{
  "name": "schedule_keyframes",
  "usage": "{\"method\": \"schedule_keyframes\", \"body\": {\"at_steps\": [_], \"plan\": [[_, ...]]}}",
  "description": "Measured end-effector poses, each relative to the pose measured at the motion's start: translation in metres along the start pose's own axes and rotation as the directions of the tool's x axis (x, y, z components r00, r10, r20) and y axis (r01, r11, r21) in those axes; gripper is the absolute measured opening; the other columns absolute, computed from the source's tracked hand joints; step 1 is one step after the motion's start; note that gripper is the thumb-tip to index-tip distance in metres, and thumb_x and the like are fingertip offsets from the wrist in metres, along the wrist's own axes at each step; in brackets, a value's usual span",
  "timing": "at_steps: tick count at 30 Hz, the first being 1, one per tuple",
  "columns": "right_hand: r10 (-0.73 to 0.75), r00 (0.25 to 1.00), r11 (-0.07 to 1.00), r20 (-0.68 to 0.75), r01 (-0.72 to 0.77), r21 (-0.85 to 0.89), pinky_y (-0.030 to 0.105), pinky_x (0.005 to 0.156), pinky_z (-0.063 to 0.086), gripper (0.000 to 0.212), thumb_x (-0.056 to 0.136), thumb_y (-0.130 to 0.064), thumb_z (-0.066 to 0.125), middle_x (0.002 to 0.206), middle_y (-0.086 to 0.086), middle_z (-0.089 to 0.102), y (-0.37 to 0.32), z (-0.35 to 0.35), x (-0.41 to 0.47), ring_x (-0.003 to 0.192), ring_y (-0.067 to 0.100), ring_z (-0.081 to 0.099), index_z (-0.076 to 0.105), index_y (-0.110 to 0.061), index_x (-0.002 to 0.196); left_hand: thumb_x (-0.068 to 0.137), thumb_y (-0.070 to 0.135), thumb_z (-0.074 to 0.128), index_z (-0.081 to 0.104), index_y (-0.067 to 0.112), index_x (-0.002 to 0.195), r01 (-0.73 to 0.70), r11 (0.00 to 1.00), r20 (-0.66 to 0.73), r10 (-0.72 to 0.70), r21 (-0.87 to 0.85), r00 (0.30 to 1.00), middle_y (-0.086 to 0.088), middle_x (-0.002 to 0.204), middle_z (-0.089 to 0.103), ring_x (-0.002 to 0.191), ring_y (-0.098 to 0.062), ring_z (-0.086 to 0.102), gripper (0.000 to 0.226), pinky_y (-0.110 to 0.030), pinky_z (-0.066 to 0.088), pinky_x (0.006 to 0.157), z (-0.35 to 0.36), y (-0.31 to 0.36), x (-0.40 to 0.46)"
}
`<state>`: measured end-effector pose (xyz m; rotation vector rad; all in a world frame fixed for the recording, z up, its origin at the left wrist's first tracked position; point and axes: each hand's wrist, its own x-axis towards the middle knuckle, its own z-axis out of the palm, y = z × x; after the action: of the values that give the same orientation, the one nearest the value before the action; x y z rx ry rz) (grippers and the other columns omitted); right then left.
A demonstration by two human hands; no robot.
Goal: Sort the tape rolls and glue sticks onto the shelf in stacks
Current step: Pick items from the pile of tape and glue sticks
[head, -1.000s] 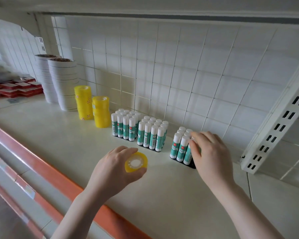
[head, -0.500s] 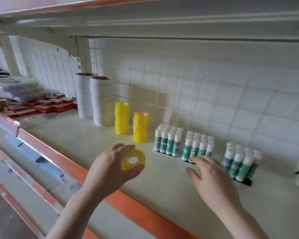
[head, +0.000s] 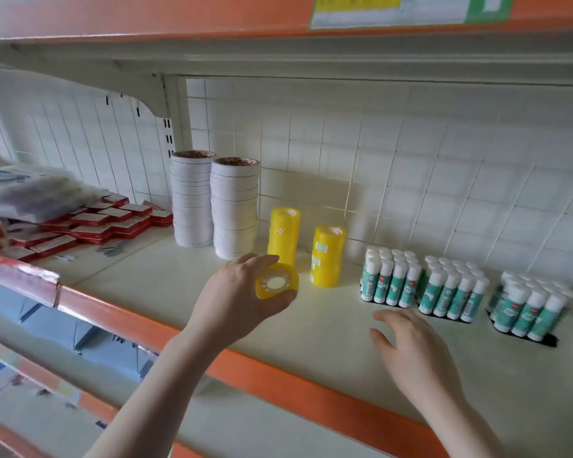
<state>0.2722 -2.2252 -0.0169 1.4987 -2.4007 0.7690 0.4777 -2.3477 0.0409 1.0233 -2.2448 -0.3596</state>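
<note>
My left hand (head: pixel 235 302) grips a yellow tape roll (head: pixel 277 281) above the shelf (head: pixel 344 328), in front of the taller yellow tape stack (head: pixel 283 234). A shorter yellow stack (head: pixel 327 256) stands to its right. Two tall white tape stacks (head: pixel 212 203) rise further left. Three blocks of green-and-white glue sticks (head: pixel 391 279) stand in a row at the right. My right hand (head: pixel 414 353) hovers over the shelf with fingers relaxed and holds nothing, just in front of the glue sticks.
The shelf's orange front edge (head: pixel 278 381) runs diagonally below my hands. Red and white boxes (head: pixel 90 226) and plastic-wrapped packs (head: pixel 24 190) lie at the left. An upper shelf (head: pixel 212 14) hangs overhead, with a white tiled wall (head: pixel 411 180) behind.
My right hand left the rightmost glue stick block and drew back toward me. The view swung left and up; my left hand carried the yellow roll closer to the yellow stacks.
</note>
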Motion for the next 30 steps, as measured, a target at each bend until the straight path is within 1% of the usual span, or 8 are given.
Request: {"method": "schedule_keyframes", "body": {"at_steps": [5,12,15,20,22,24,26,30], "plan": [[0.03,1.0,0.999,0.004,-0.03,-0.025,0.033,0.091,0.041,0.03,0.087,-0.024,0.062,0.116,0.002,0.063,0.007,0.01,0.01,0.112,0.023,0.055,0.065,-0.016,0.116,0.073,0.051,0.069,0.055,0.025,0.127,-0.061,0.997,0.0,0.061,-0.044,0.998,0.004,0.116,0.06,0.095,-0.021,0.059,0.061,-0.032,0.047,0.08,0.014,0.007,0.037],[-0.043,0.998,0.998,-0.051,0.041,-0.049,0.033,0.054,0.052,0.03,0.054,-0.013,0.089,0.076,0.002,0.068,0.031,0.027,0.021,0.068,0.025,0.066,0.073,-0.016,0.079,0.076,0.047,0.07,0.056,0.021,0.126,-0.121,0.991,-0.016,0.121,-0.062,0.993,0.0,0.119,0.059,0.098,-0.021,0.059,0.058,-0.027,0.045,0.079,0.04,0.033,0.093],[-0.071,0.993,0.997,-0.098,0.069,-0.02,0.032,0.047,0.051,0.036,0.046,-0.014,0.093,0.07,-0.002,0.065,0.036,0.031,0.022,0.06,0.021,0.065,0.072,-0.018,0.075,0.077,0.048,0.068,0.055,0.02,0.127,-0.133,0.99,-0.012,0.133,-0.043,0.991,0.001,0.125,0.058,0.106,-0.019,0.056,0.059,-0.023,0.039,0.079,0.049,0.04,0.115],[-0.131,0.984,0.991,-0.119,0.129,-0.022,0.023,0.039,0.046,0.048,0.026,-0.019,0.096,0.061,-0.007,0.06,0.039,0.038,0.022,0.05,0.014,0.061,0.068,-0.024,0.065,0.078,0.051,0.065,0.053,0.019,0.13,-0.111,0.994,0.013,0.111,-0.005,0.994,-0.002,0.129,0.056,0.113,-0.022,0.053,0.062,-0.028,0.041,0.087,0.064,0.044,0.14],[-0.137,0.976,0.991,-0.172,0.135,-0.027,0.023,0.039,0.046,0.042,0.033,-0.023,0.094,0.062,-0.008,0.06,0.043,0.043,0.023,0.051,0.014,0.062,0.068,-0.025,0.065,0.078,0.051,0.065,0.053,0.019,0.13,-0.097,0.995,0.014,0.097,0.014,0.995,-0.002,0.129,0.055,0.113,-0.022,0.053,0.062,-0.027,0.041,0.085,0.07,0.043,0.146],[-0.16,0.956,0.987,-0.246,0.153,-0.051,0.024,0.04,0.046,0.023,0.046,-0.028,0.08,0.063,-0.008,0.06,0.045,0.046,0.025,0.052,0.014,0.062,0.068,-0.025,0.066,0.079,0.051,0.064,0.052,0.02,0.13,-0.082,0.996,0.012,0.082,0.029,0.997,-0.002,0.13,0.055,0.113,-0.022,0.053,0.061,-0.026,0.04,0.083,0.074,0.04,0.149],[-0.158,0.947,0.987,-0.279,0.144,-0.072,0.022,0.04,0.046,0.02,0.046,-0.03,0.067,0.062,-0.008,0.059,0.045,0.047,0.026,0.052,0.015,0.062,0.068,-0.025,0.065,0.079,0.051,0.064,0.052,0.02,0.13,-0.07,0.997,0.022,0.069,0.03,0.997,-0.002,0.13,0.055,0.112,-0.022,0.053,0.061,-0.026,0.04,0.081,0.078,0.037,0.15],[-0.151,0.934,0.988,-0.323,0.129,-0.09,0.021,0.04,0.044,0.021,0.044,-0.026,0.072,0.062,-0.007,0.059,0.042,0.05,0.027,0.052,0.017,0.061,0.069,-0.024,0.064,0.08,0.052,0.063,0.052,0.021,0.13,-0.058,0.998,0.034,0.057,0.022,0.998,-0.002,0.128,0.056,0.111,-0.022,0.053,0.06,-0.026,0.039,0.081,0.083,0.031,0.15]]}}
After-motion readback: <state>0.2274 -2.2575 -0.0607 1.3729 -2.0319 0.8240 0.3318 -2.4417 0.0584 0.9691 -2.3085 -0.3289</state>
